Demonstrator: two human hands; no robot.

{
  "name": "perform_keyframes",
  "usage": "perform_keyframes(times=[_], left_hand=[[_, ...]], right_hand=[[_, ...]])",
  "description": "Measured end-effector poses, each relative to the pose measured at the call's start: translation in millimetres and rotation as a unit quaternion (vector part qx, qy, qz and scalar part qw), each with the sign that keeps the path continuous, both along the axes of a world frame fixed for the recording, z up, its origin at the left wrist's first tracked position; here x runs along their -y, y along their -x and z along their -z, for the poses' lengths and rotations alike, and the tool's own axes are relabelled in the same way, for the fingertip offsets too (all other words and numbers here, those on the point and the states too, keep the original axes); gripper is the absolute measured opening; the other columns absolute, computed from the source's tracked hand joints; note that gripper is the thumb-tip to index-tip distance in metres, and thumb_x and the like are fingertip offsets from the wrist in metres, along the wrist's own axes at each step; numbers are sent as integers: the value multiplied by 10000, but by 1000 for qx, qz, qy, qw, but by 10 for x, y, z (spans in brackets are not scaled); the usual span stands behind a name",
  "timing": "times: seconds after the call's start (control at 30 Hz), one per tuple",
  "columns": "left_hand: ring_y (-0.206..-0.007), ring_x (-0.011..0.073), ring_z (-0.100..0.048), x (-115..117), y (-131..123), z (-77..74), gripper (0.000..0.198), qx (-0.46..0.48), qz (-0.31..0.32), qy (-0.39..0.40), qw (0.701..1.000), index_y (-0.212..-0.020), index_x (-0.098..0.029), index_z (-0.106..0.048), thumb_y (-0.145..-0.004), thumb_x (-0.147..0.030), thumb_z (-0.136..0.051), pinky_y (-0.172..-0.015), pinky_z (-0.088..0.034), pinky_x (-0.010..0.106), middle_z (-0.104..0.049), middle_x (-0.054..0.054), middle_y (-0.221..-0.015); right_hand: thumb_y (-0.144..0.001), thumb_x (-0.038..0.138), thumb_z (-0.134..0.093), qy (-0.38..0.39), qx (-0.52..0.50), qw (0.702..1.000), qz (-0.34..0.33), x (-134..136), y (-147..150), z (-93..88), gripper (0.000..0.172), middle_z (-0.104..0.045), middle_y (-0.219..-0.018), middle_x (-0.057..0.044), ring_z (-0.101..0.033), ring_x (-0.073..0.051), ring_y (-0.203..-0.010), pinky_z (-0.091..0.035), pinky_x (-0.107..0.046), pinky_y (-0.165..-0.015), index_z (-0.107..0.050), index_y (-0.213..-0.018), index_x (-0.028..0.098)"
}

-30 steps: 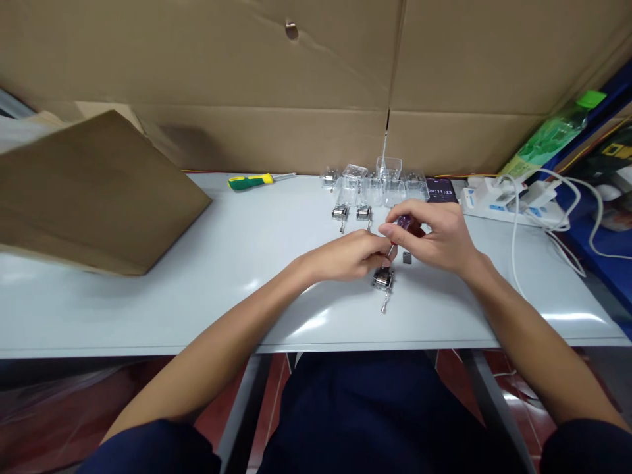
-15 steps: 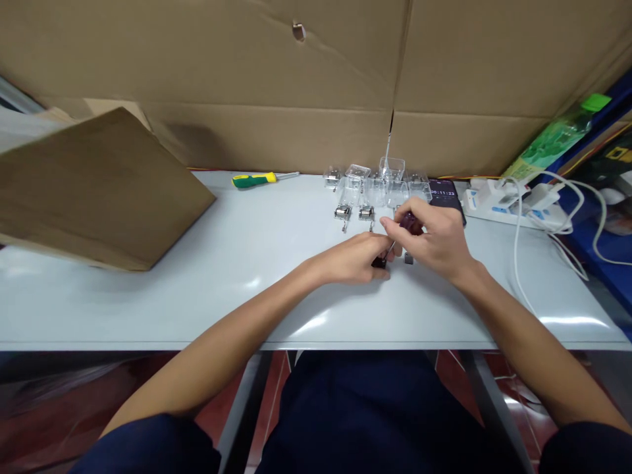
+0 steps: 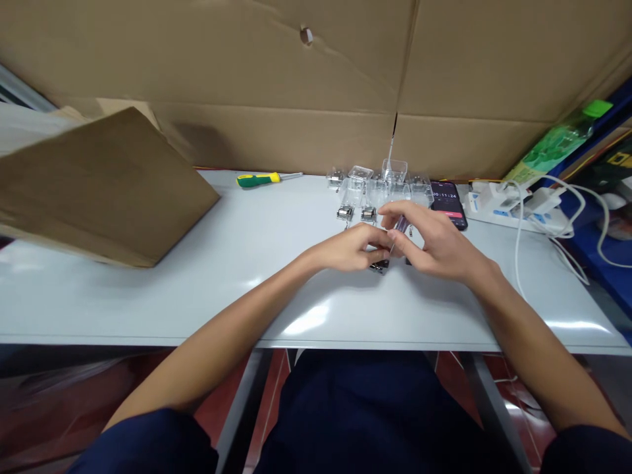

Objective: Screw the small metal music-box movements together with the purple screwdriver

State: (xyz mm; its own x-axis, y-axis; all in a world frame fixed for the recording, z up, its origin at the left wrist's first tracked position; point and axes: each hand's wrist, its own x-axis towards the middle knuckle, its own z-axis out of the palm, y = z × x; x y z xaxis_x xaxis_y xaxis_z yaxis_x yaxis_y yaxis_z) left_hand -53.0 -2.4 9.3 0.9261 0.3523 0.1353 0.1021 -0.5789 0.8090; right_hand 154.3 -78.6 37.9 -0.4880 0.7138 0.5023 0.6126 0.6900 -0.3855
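Across a pale grey laminate table (image 3: 148, 299), a small steel hand-crank music-box movement (image 3: 379, 266) is clasped by the left hand (image 3: 351, 247), half hidden behind its fingers. A slim screwdriver with a translucent purple handle (image 3: 401, 224) is pinched in the right hand (image 3: 441, 245), its thin shaft angled down toward the movement. Just beyond, clear plastic cube cases (image 3: 378, 192) are clustered, and 00:11:24 is displayed on a black phone (image 3: 448, 205).
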Motion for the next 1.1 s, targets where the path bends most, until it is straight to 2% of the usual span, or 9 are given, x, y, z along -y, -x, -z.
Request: perform_keyframes(times=[0.13, 0.23, 0.3, 0.5, 0.67, 0.8, 0.97, 1.1], left_hand=[[-928, 176, -717, -26, 17, -10, 202, 20, 17, 30, 999, -1021, -154, -758, -947, -164, -571, -820, -561, 315, -783, 84, -991], [-878, 169, -716, -16, 18, -20, 167, 30, 6, 9, 1000, -970, -158, -768, -948, -192, -606, -799, -554, 306, -780, 75, -934], [-838, 157, -704, -9, 20, -34, 151, 29, -1, -9, 1000, -936, -157, -763, -943, -202, -619, -768, -540, 291, -768, 59, -894], [-800, 149, -683, 12, 28, -72, 149, -3, -36, -29, 999, -941, -162, -764, -921, -278, -673, -706, -506, 280, -767, 39, -899], [-806, 147, -676, 35, 16, -79, 131, 10, -35, -22, 999, -938, -156, -761, -908, -256, -683, -656, -482, 264, -761, 46, -911], [-792, 146, -659, 35, 5, -65, 139, 37, -26, -17, 999, -924, -167, -773, -924, -265, -674, -733, -509, 286, -747, 38, -857], [-692, 115, -608, 54, -32, -21, 137, 32, -74, -41, 996, -803, -162, -728, -867, -283, -735, -682, -473, 262, -683, -3, -754], [-693, 125, -607, 90, -48, -19, 147, 21, -81, -53, 995, -821, -156, -712, -871, -294, -705, -670, -462, 269, -679, 7, -759]], right_hand=[[-1018, 199, -511, 6, 14, 1000, -1, 11, 4, -11, 389, -673, -1337, -106, -668, -246, -1167, -544, -417, -979, -485, -1406, 224], [-1021, 198, -512, -11, 17, 1000, -3, 18, 8, -5, 404, -664, -1377, -105, -662, -248, -1206, -542, -420, -999, -482, -1422, 234], [-1020, 206, -520, -19, 17, 1000, -4, 22, 11, -1, 415, -671, -1353, -104, -666, -247, -1185, -542, -422, -991, -478, -1432, 238], [-1011, 250, -537, -1, 16, 1000, 6, 18, 10, -2, 493, -700, -1115, -77, -677, -237, -999, -553, -421, -890, -427, -1491, 231], [-1010, 252, -542, -10, 26, 1000, 13, 14, 9, 13, 471, -705, -1146, -89, -678, -245, -1018, -549, -425, -898, -454, -1471, 210], [-1008, 247, -552, -35, 28, 999, 9, 11, 10, 20, 452, -691, -1260, -109, -675, -246, -1056, -542, -432, -931, -470, -1452, 222], [-988, 238, -554, -15, 25, 1000, 9, 9, 7, 9, 482, -708, -1148, -83, -674, -237, -970, -548, -428, -886, -459, -1460, 237], [-972, 223, -555, -11, 26, 1000, 14, 11, 4, 9, 496, -707, -1158, -78, -676, -239, -984, -544, -432, -897, -460, -1458, 249]])
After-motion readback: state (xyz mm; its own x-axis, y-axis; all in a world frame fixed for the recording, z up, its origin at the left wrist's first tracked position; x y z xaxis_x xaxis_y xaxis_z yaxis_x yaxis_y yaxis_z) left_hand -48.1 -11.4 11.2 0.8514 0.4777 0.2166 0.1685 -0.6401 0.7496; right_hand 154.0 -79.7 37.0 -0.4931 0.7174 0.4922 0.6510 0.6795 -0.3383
